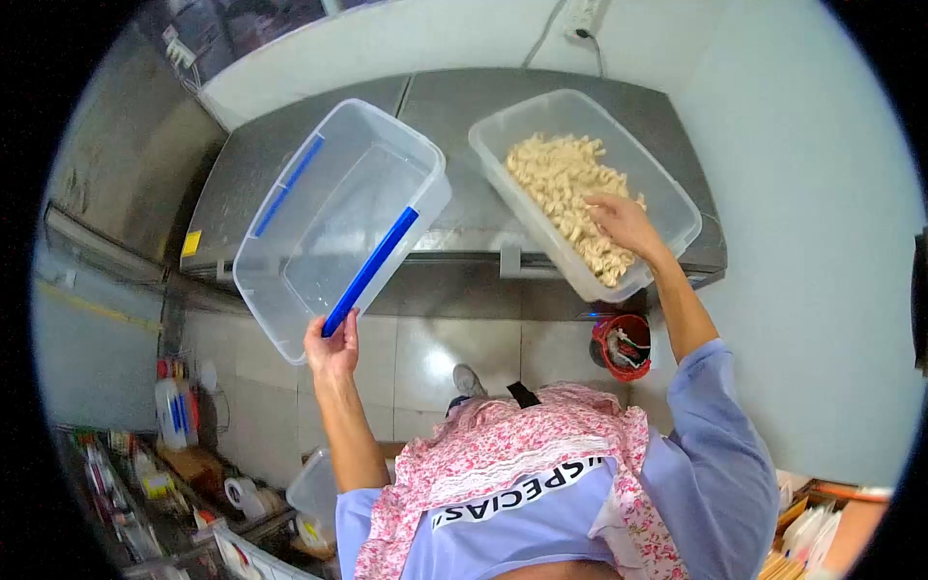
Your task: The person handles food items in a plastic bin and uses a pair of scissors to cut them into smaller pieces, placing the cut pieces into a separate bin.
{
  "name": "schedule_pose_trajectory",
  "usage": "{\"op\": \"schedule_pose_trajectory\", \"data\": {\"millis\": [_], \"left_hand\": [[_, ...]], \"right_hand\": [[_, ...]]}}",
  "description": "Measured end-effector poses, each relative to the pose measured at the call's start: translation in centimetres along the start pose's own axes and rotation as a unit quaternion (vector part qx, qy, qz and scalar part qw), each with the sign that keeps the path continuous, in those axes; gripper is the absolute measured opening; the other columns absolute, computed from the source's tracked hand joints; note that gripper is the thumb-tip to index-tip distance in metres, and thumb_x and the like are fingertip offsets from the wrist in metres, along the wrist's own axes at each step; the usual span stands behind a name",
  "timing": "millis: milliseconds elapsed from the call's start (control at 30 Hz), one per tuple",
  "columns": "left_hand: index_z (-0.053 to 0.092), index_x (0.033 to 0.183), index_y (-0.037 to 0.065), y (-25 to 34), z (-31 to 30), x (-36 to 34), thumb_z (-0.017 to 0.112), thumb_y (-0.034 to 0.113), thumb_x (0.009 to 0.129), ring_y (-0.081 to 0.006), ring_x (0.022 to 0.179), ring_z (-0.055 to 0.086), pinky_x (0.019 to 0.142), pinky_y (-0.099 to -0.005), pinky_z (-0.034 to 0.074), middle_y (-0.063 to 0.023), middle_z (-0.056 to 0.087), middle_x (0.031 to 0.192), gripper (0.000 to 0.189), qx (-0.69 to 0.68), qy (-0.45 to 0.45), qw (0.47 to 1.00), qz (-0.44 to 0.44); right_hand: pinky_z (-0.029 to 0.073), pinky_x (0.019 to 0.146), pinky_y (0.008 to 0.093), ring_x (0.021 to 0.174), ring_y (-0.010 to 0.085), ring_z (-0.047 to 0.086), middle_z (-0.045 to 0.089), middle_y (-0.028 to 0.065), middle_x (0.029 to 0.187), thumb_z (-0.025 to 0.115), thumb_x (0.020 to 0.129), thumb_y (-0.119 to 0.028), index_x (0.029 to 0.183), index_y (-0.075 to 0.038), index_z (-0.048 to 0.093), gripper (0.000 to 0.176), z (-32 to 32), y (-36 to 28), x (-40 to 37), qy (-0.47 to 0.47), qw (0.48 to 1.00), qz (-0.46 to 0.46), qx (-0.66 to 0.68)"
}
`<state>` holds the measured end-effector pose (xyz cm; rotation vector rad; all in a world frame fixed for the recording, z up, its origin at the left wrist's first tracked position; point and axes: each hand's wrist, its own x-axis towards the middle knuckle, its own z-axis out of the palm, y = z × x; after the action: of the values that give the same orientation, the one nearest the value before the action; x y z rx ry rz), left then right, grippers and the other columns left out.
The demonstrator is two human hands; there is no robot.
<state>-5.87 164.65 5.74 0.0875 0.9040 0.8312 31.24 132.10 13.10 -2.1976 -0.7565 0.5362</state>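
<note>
An empty container (338, 222) of clear plastic is being held up by the left hand (333, 348). It is tilted on its side over the front edge of the steel surface (464, 116). The fingers (350, 327) are being pressed together around the rim, right at the lower end of the blue latch (372, 271). This is being done at one corner only, so the whole weight is being carried by a narrow pinch. A slip or a twist at that corner could let the container swing down or drop to the floor (435, 348).

The right hand (623, 222) is being laid on the pale pieces (561, 184) inside the filled container (677, 198), with the fingers loosely spread. Whether any pieces are being gripped underneath cannot be told. This container is resting on the surface, just beside the empty one, and its near corner appears to be hanging over the front edge. Downward pressure or a pull from the hand at that end could tip it, and the pieces could spill to the floor, where a red bucket (623, 346) is standing just below. Both hands are being kept busy, so neither container is being steadied by a second hand.
</note>
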Motion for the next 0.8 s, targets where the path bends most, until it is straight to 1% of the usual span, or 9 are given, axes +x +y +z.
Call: {"op": "schedule_pose_trajectory", "data": {"millis": [133,300,333,433,500,567,633,700,800], "left_hand": [[0.046,0.111,-0.02,1.1,5.3,8.6,0.053,0.02,0.085,-0.0408,0.099,0.06,0.079,-0.0351,0.059,-0.0386,0.05,0.117,0.049,0.031,-0.006,0.997,-0.076],[0.047,0.102,-0.019,-0.5,10.7,15.3,0.054,0.021,0.086,-0.0387,0.092,0.062,0.076,-0.0368,0.06,-0.0318,0.055,0.103,0.044,0.024,0.002,0.999,-0.048],[0.047,0.102,-0.019,-1.5,11.5,15.4,0.055,0.021,0.086,-0.0383,0.091,0.062,0.075,-0.0366,0.06,-0.031,0.055,0.102,0.044,0.03,0.0,0.999,-0.04],[0.045,0.102,-0.017,-2.0,13.5,14.9,0.056,0.021,0.086,-0.036,0.089,0.062,0.074,-0.0359,0.06,-0.0275,0.055,0.096,0.043,0.041,-0.013,0.999,-0.032],[0.044,0.103,-0.016,-2.3,13.2,15.4,0.055,0.021,0.086,-0.0352,0.088,0.061,0.074,-0.0357,0.059,-0.0271,0.055,0.096,0.042,0.027,-0.007,0.998,-0.056],[0.046,0.105,-0.013,-2.3,12.3,13.2,0.056,0.028,0.09,-0.0305,0.09,0.061,0.076,-0.0349,0.057,-0.0237,0.056,0.097,0.044,0.068,-0.09,0.991,-0.074],[0.053,0.103,-0.006,-3.0,13.0,7.8,0.055,0.031,0.093,-0.0255,0.092,0.059,0.077,-0.0343,0.054,-0.0196,0.057,0.103,0.039,0.148,-0.147,0.975,-0.081],[0.055,0.113,-0.004,-4.1,14.6,3.9,0.055,0.032,0.094,-0.0203,0.086,0.061,0.075,-0.033,0.053,-0.0189,0.06,0.109,0.041,0.237,-0.09,0.958,-0.131],[0.056,0.118,0.0,-6.3,18.7,0.9,0.053,0.026,0.095,-0.0166,0.079,0.062,0.075,-0.0318,0.052,-0.0177,0.063,0.109,0.035,0.396,-0.315,0.853,-0.126]], "right_hand": [[0.052,0.075,0.0323,0.09,0.0206,0.065,0.066,0.0145,0.104,0.059,0.089,-0.025,0.117,-0.003,0.061,0.036,-1.0,4.2,6.9,0.059,0.997,0.047,-0.005],[0.046,0.09,0.0396,0.105,0.0316,0.06,0.064,0.0174,0.112,0.061,0.086,-0.028,0.119,-0.006,0.061,0.04,0.2,6.6,14.0,0.173,0.977,0.068,-0.107],[0.046,0.091,0.0413,0.106,0.0335,0.06,0.063,0.0184,0.113,0.061,0.085,-0.03,0.12,-0.006,0.06,0.042,0.4,6.1,14.5,0.139,0.98,0.102,-0.098],[0.047,0.089,0.0425,0.106,0.0344,0.059,0.062,0.0183,0.115,0.064,0.083,-0.034,0.119,-0.006,0.06,0.046,1.2,3.4,15.6,0.157,0.966,0.096,-0.181],[0.048,0.08,0.0442,0.097,0.0344,0.061,0.063,0.0155,0.106,0.068,0.077,-0.032,0.106,-0.005,0.063,0.04,1.7,3.8,16.6,0.157,0.952,0.086,-0.247],[0.048,0.075,0.045,0.092,0.0338,0.061,0.063,0.0138,0.1,0.069,0.075,-0.03,0.099,-0.005,0.062,0.036,2.3,4.6,16.9,0.209,0.94,0.038,-0.267],[0.048,0.07,0.0419,0.082,0.031,0.061,0.062,0.0129,0.087,0.07,0.073,-0.029,0.095,-0.004,0.06,0.035,1.7,3.9,16.6,0.21,0.96,0.033,-0.184],[0.048,0.069,0.0399,0.08,0.0292,0.061,0.062,0.0128,0.086,0.071,0.074,-0.028,0.099,-0.004,0.06,0.036,0.0,3.9,16.2,0.177,0.978,0.025,-0.11],[0.05,0.072,0.035,0.079,0.0219,0.061,0.064,0.0095,0.091,0.072,0.076,-0.023,0.106,-0.006,0.06,0.036,-1.5,0.1,14.2,0.116,0.99,0.076,0.009]]}}
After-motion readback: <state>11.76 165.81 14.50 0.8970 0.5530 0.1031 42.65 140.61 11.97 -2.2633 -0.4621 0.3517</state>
